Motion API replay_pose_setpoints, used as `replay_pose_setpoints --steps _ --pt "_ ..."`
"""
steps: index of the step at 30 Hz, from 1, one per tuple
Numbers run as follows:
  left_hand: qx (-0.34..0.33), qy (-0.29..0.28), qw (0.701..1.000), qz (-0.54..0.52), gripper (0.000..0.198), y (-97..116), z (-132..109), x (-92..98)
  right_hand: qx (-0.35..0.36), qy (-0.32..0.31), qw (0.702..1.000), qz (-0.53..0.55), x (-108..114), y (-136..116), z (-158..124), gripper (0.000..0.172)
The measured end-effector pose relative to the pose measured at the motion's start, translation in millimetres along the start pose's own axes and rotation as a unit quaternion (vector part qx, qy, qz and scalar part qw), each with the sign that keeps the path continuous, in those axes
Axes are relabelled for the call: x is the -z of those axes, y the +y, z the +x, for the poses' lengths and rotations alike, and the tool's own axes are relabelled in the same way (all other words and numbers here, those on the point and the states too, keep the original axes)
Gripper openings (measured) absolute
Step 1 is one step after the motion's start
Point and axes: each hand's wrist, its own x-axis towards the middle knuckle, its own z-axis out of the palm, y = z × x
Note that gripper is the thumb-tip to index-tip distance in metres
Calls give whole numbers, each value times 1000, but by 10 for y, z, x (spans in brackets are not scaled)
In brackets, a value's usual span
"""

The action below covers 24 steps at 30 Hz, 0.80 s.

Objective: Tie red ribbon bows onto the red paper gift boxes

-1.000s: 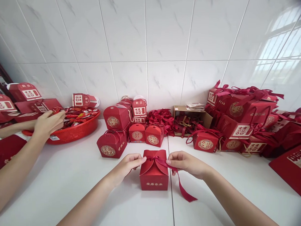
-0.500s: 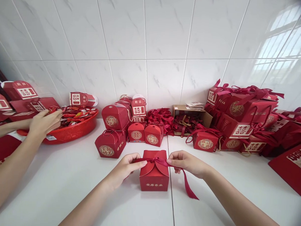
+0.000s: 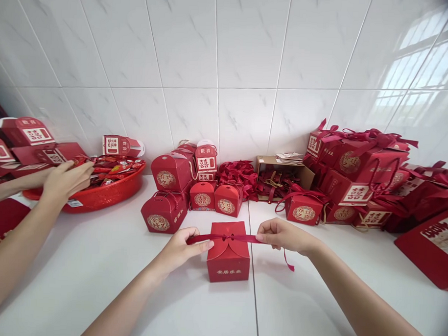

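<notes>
A small red gift box [image 3: 228, 268] with gold lettering on its front stands on the white table, its curved top flaps folded together. Through two holes in the flaps runs a dark red ribbon [image 3: 243, 238], stretched nearly straight across the lid. At the box's left side, my left hand [image 3: 182, 250] pinches one end of the ribbon, its thumb close to the lid. My right hand [image 3: 280, 236] grips the other side of the ribbon just right of the box, and a loose tail hangs below its fingers.
Another person's hand [image 3: 67, 179] reaches over a red basket [image 3: 109, 198] of wrapped packets at left. Red boxes [image 3: 163, 217] are stacked behind my box. A cardboard box [image 3: 306, 176] holds ribbons. Several ribboned boxes [image 3: 355, 192] pile up at right, beside a large red bag [image 3: 427, 243].
Both hands have moved apart, drawing the ribbon out straighter and tighter over the lid. The loose tail on the right hangs shorter now.
</notes>
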Motion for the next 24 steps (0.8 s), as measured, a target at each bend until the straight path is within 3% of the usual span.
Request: replay_pose_setpoints --steps 3,5,7,8,12,15,19,24 --pt "51 -53 995 -65 27 -40 22 13 24 -9 999 47 -34 -19 -6 42" --pt "44 28 996 -74 32 -29 50 39 45 -18 993 106 -57 -51 -21 41" --pt "1 91 994 -59 34 45 68 53 65 -26 982 177 -80 -107 -42 37" --pt "-33 96 994 -44 31 106 68 46 75 -29 974 210 -92 -144 -51 34" --pt "-176 30 982 66 28 393 20 -104 105 -32 952 284 -139 -338 -53 24" --pt "-227 56 961 148 38 513 16 -267 142 -28 949 281 -169 -472 -28 22" --pt "-231 156 948 155 24 504 111 -337 175 -25 953 247 -185 -541 -20 22" --pt "-244 236 934 109 27 416 196 -309 122 61 982 127 -277 -481 20 28"
